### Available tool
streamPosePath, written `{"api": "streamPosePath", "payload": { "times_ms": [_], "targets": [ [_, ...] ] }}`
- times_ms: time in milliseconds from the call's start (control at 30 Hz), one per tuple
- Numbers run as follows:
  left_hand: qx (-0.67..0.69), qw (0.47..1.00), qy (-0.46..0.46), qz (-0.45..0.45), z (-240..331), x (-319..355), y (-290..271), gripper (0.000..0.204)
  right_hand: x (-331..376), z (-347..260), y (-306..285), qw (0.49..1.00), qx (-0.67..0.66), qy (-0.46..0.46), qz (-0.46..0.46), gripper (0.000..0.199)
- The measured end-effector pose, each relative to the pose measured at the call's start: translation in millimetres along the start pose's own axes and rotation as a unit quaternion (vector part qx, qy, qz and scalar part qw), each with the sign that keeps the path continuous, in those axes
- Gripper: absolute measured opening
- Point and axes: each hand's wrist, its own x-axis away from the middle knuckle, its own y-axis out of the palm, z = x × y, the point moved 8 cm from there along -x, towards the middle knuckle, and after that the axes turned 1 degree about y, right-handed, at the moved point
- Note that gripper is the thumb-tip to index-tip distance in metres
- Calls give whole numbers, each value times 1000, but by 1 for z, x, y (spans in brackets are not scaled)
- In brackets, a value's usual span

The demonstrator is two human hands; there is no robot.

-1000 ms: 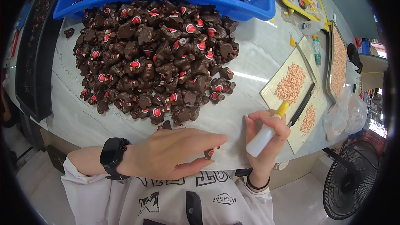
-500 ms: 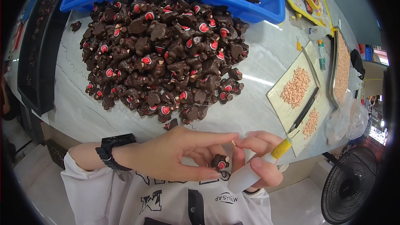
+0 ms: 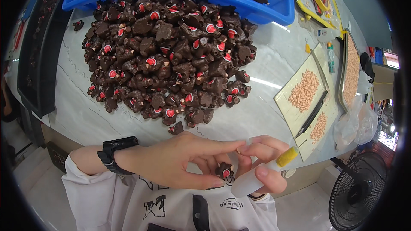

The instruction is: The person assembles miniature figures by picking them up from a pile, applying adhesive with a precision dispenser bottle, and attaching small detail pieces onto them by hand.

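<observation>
1. Holding, in the head view, a dark figurine (image 3: 224,170) with a red patch in the left hand (image 3: 184,160), curling the fingers partway around it and extending the index finger outward.
2. Gripping a white yellow-capped bottle (image 3: 250,183) in the right hand (image 3: 264,154), wrapping the lower fingers closely around it and bringing the upper fingertips against the left index finger.
3. Seemingly handling a tiny pale piece (image 3: 238,150) where the fingertips are meeting; not being able to tell which fingers are bearing it.
4. Working in front of the body, near a heap of similar figurines (image 3: 167,64) on the surface (image 3: 75,115).
5. Probably calling next for a light pinch, a steady figurine and a bottle angled clear.
</observation>
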Motion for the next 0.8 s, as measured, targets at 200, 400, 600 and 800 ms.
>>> {"api": "streamPosePath", "payload": {
  "times_ms": [200, 400, 600, 800],
  "targets": [
    [-18, 1000, 1, 5, -2, 0, 2, 68, 0, 6, 8, 997, -64, 39, -34, 37],
    [-24, 999, -30, -20, -1, 0, 5, 68, -3, 5, 2, 997, -69, 35, -5, 35],
    [11, 1000, -27, 11, -1, 0, -1, 70, -9, 0, -3, 999, 26, 32, -1, 35],
    [-11, 1000, -6, 0, 1, 2, 0, 70, -9, -5, 0, 999, 25, -4, -29, 39]
  ]
}}
